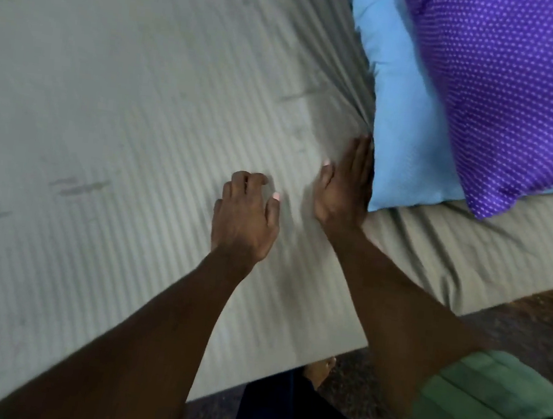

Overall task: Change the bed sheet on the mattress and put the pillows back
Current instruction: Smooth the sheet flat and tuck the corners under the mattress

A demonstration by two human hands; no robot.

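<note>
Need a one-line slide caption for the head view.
Both hands, left hand and right hand, smooth the grey striped bed sheet beside a light blue pillow and purple dotted pillow.

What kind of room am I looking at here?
Most likely a bedroom: a mattress with a striped grey sheet fills the view, a blue pillow and a purple dotted pillow lie on it, and both hands rest on the sheet.

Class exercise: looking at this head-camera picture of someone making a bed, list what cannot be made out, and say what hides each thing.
- Grey striped bed sheet: its far and left edges are cut off by the frame.
- Purple dotted pillow: cut off at the top and right edges; it covers much of the light blue pillow.
- Right hand: fingertips lie against the blue pillow's edge; motion blur hides whether they grip the sheet.
- Left hand: curled fingers, grip unclear.
</note>
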